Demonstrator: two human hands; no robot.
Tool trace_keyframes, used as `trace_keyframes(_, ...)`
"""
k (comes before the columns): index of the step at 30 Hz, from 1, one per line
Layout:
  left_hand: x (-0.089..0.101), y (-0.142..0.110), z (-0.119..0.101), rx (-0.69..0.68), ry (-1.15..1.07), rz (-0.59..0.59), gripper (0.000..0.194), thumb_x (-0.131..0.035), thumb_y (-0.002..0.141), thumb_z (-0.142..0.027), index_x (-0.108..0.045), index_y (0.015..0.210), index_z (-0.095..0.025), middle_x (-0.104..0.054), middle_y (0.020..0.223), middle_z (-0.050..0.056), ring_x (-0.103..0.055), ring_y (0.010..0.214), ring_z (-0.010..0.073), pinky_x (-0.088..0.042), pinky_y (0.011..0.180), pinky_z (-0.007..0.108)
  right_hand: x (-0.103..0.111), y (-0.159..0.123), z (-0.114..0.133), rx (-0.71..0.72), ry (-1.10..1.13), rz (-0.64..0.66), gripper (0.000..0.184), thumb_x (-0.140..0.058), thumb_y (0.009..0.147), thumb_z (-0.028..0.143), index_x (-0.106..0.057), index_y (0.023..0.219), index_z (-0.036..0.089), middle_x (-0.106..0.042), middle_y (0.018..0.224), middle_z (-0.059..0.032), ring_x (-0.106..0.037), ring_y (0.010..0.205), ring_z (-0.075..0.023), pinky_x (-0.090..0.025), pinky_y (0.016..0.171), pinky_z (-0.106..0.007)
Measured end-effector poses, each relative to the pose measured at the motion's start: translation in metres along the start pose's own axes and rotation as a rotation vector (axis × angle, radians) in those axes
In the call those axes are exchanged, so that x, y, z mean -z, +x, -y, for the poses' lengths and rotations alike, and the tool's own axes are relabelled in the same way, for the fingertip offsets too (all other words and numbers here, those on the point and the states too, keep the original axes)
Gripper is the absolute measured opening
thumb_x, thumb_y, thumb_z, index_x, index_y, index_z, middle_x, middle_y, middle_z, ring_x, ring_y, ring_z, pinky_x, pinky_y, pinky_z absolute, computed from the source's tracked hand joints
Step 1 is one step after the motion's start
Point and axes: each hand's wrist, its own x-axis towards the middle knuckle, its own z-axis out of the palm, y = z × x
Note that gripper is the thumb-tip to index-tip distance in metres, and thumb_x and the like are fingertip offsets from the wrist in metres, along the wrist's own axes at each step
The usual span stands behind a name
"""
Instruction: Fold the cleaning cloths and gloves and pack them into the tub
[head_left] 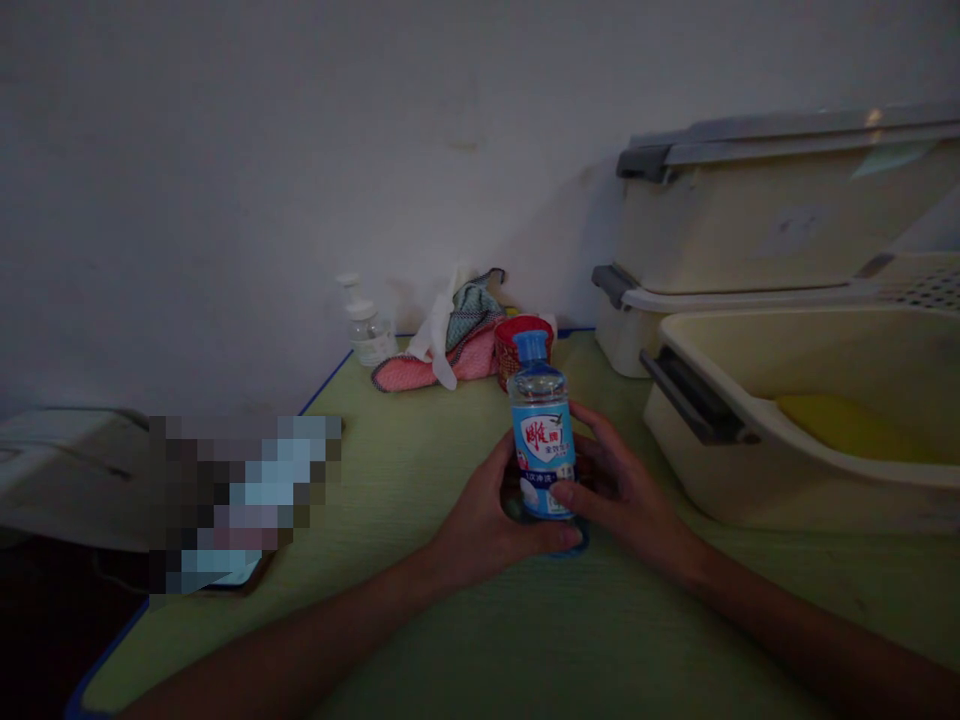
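Observation:
Both hands grip a clear bottle of dish soap (541, 430) with a blue cap and a blue label, held nearly upright over the green table (360, 480). My left hand (487, 525) wraps round its lower left side, thumb across the front near the base. On the other side, my right hand (619, 475) is closed round it, with the thumb on the lower label. The fingers behind the bottle are partly hidden. Just beyond the cap stands a red patterned round container (506, 352), partly covered by the bottle.
Pink and green cloths (457, 345) lie against the wall beside a clear pump bottle (369, 335). At right is an open cream bin (750, 490) with something yellow inside, before stacked lidded boxes (750, 225). A blurred-out flat object (259, 510) lies near the table's left edge.

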Motion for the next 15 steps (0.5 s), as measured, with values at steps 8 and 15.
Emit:
trace_keyframes(8, 0.0001, 0.0005, -0.0001, 0.0, 0.018, -0.012, 0.07, -0.081, 0.057, -0.023, -0.046, 0.118, -0.017, -0.061, 0.109, 0.009, -0.058, 0.1, 0.0264, -0.045, 0.089, 0.041, -0.0001, 0.0009, -0.0013, 0.006, -0.012, 0.004, 0.067, -0.068, 0.073, 0.036, -0.028, 0.126, 0.029, -0.057, 0.111, -0.0075, -0.062, 0.092, -0.0213, -0.051, 0.079, -0.04)
trace_keyframes(15, 0.0004, 0.0008, 0.0001, -0.004, 0.01, 0.005, 0.066, -0.079, 0.06, -0.022, -0.045, 0.117, -0.018, -0.061, 0.108, 0.009, -0.059, 0.1, 0.0248, -0.045, 0.09, 0.04, -0.0008, -0.0005, 0.0018, 0.003, -0.023, 0.002, 0.066, -0.067, 0.073, 0.035, -0.027, 0.126, 0.029, -0.057, 0.11, -0.0073, -0.062, 0.09, -0.0204, -0.051, 0.078, -0.039)
